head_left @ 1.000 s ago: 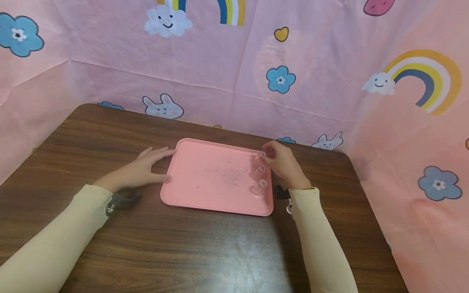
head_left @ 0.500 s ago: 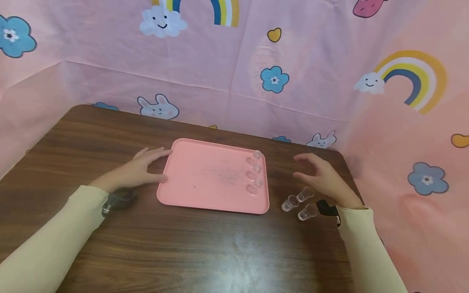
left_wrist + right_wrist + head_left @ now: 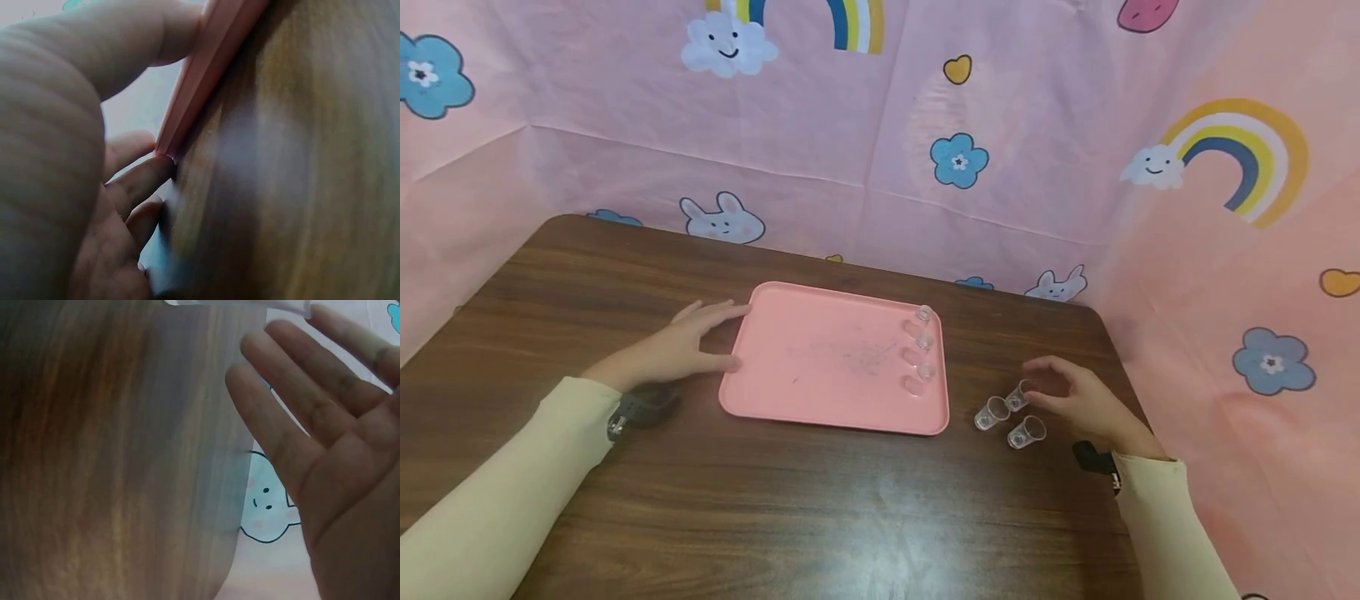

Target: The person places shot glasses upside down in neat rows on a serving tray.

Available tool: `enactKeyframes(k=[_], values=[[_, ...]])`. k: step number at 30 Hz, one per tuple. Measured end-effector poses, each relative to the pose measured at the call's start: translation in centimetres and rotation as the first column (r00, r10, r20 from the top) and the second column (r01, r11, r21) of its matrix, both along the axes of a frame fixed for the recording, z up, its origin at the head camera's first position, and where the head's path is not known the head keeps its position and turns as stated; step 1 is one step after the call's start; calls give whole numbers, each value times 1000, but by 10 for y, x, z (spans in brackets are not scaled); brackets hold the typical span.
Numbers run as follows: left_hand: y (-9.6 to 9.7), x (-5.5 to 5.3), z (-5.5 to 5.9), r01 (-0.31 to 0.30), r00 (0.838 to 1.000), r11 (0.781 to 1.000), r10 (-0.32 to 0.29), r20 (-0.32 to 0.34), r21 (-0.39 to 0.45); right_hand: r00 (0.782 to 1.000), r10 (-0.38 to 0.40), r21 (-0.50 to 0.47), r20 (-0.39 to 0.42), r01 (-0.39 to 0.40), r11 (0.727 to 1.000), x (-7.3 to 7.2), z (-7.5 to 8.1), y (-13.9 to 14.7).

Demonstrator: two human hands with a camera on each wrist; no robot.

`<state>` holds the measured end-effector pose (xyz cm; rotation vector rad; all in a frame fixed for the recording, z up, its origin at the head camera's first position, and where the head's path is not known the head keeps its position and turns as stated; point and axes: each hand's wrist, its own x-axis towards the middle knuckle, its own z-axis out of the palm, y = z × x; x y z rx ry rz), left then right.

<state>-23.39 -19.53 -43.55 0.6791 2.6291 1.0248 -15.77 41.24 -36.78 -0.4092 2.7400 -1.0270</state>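
Observation:
My left hand [image 3: 673,346] rests at the left edge of a pink tray [image 3: 805,300], thumb and fingers spread along it. In the left wrist view the thumb lies on the tray rim [image 3: 203,69] and fingertips touch its corner. At the right, my right hand [image 3: 1086,404] has thumb and index finger on either side of a small clear cup [image 3: 1017,398]. The index fingertip meets this cup's edge [image 3: 250,305] in the right wrist view, the other fingers extended; the thumb is hidden there. Two more clear cups, a left one [image 3: 991,414] and a nearer one [image 3: 1026,433], stand beside it, rims up.
Three clear cups, the far one [image 3: 923,313], the middle one [image 3: 923,342] and the near one [image 3: 925,372], stand upside down in a row along the tray's right side. The brown wooden table [image 3: 775,517] meets a patterned pink cloth [image 3: 820,125] behind and at the right.
My right hand has let go of the far cup on the tray and moved right and nearer, to the cups on the table. My left hand has stayed at the tray.

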Motion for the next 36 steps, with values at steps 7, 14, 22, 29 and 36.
enactKeyframes(k=[7, 14, 22, 29, 36], values=[[1, -3, 2, 0, 1000, 1000, 0, 11, 0, 1000, -3, -8, 3, 3, 1000, 6, -7, 1], [1, -3, -1, 13, 1000, 1000, -13, -13, 0, 999, 6, 28, -44, -5, 1000, 8, -11, -1], [0, 0, 0, -2, 1000, 1000, 2, -1, 4, 997, 22, 23, -68, -20, 1000, 5, -16, -1], [1, 4, 5, -6, 1000, 1000, 6, 9, 4, 996, -29, 17, -88, 30, 999, -1, -8, -6], [2, 5, 4, -20, 1000, 1000, 20, 14, 6, 984, -15, -24, -176, 11, 1000, -10, 22, -41]])
